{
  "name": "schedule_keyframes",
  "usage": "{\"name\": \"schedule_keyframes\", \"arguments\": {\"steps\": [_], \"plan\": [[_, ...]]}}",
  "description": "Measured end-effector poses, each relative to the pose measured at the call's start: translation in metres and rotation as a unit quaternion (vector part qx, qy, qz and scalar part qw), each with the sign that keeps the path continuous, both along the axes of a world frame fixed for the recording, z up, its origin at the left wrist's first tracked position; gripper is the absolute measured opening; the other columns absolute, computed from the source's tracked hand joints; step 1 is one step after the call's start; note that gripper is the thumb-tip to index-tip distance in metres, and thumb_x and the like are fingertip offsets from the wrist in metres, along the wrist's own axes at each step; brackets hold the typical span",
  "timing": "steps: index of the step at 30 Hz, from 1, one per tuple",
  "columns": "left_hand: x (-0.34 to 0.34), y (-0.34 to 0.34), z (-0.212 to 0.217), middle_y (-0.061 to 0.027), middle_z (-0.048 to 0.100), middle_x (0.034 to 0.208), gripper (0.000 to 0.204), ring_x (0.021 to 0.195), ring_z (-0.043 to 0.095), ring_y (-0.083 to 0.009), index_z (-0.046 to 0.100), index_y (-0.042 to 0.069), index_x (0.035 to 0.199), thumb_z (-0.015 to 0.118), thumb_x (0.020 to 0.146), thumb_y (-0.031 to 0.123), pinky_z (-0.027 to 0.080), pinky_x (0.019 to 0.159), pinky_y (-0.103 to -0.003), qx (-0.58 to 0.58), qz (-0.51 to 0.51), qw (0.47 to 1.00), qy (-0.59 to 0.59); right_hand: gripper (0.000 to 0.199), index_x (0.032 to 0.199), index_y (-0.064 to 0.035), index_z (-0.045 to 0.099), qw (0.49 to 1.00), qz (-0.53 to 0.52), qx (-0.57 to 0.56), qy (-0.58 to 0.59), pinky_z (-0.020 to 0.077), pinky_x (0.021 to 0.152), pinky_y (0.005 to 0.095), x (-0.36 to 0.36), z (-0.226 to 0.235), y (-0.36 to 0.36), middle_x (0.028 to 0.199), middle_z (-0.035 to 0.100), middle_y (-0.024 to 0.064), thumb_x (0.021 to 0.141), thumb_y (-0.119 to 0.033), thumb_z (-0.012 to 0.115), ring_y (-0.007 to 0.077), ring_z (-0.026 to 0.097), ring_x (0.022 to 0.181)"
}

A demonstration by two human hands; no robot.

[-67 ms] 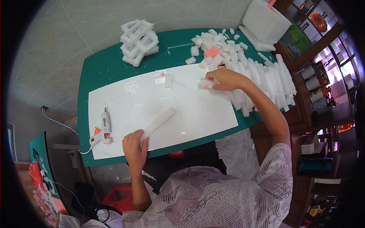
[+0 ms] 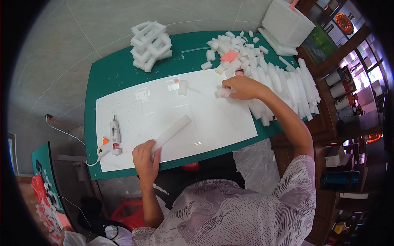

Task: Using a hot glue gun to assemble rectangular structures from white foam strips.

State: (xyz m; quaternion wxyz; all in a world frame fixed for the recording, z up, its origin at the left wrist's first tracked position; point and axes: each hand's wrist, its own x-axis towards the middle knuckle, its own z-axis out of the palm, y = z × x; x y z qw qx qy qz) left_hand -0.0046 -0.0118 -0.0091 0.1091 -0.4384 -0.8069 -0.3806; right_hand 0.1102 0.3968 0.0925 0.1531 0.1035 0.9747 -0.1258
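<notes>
1. Currently a foam-gluing job, by the look of it. Left hand point(image 2: 146, 159) grips the near end of a long foam strip point(image 2: 172, 132) lying on the white board point(image 2: 135, 119), lower centre of frame.
2. Right hand point(image 2: 241, 87) closes on a small foam block point(image 2: 224, 92) at the board's upper right edge — beside the pile of foam pieces point(image 2: 279, 86).
3. Next move likely calls for bringing block to strip; glue gun point(image 2: 111, 138) lies untouched, lower left.
4. Green table point(image 2: 119, 69) carries a foam lattice point(image 2: 150, 40), upper left; tiled floor beyond, wooden shelves at right.
</notes>
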Motion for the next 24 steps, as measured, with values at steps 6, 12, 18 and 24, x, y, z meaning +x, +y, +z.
{"name": "schedule_keyframes", "arguments": {"steps": [6, 12, 18, 24], "plan": [[0.001, 0.0, -0.001, -0.0117, 0.07, 0.114, 0.036, 0.103, 0.061, -0.0313, 0.067, 0.003, 0.113, 0.079, 0.079, 0.005, 0.047, 0.09, -0.041, 0.004, 0.002, 1.0, 0.003, 0.025, 0.107, -0.0032, 0.065, 0.996, 0.016, -0.001, 0.084, 0.0496, 0.086, 0.0445, 0.001, -0.012, -0.005, 0.105, 0.067, 0.0204, 0.083, -0.012, 0.067, 0.0383, 0.064, 0.098], [0.002, 0.0, 0.0, -0.0117, 0.07, 0.114, 0.036, 0.102, 0.062, -0.0316, 0.067, 0.002, 0.112, 0.079, 0.079, 0.005, 0.046, 0.089, -0.041, 0.007, 0.002, 1.0, 0.004, 0.04, 0.126, -0.0062, 0.06, 0.977, -0.066, -0.068, 0.191, 0.0521, 0.083, 0.0414, 0.003, -0.005, -0.026, 0.108, 0.069, 0.0193, 0.087, -0.01, 0.064, 0.0333, 0.066, 0.092], [0.002, 0.0, 0.0, -0.012, 0.07, 0.114, 0.035, 0.102, 0.061, -0.0317, 0.067, 0.002, 0.112, 0.079, 0.079, 0.006, 0.046, 0.089, -0.041, 0.012, 0.003, 1.0, 0.002, 0.048, 0.133, -0.0088, 0.053, 0.97, -0.097, 0.049, 0.218, 0.0524, 0.082, 0.0449, 0.029, -0.015, -0.044, 0.099, 0.064, 0.0237, 0.087, -0.013, 0.065, 0.0392, 0.064, 0.092], [0.0, 0.0, -0.002, -0.0123, 0.07, 0.114, 0.035, 0.102, 0.062, -0.032, 0.067, 0.002, 0.113, 0.079, 0.08, 0.006, 0.047, 0.089, -0.041, 0.012, 0.002, 1.0, 0.003, 0.042, 0.126, -0.0103, 0.054, 0.956, -0.167, 0.015, 0.241, 0.0517, 0.083, 0.0466, 0.038, -0.028, -0.052, 0.101, 0.062, 0.0234, 0.086, -0.012, 0.067, 0.0413, 0.063, 0.095]]}}
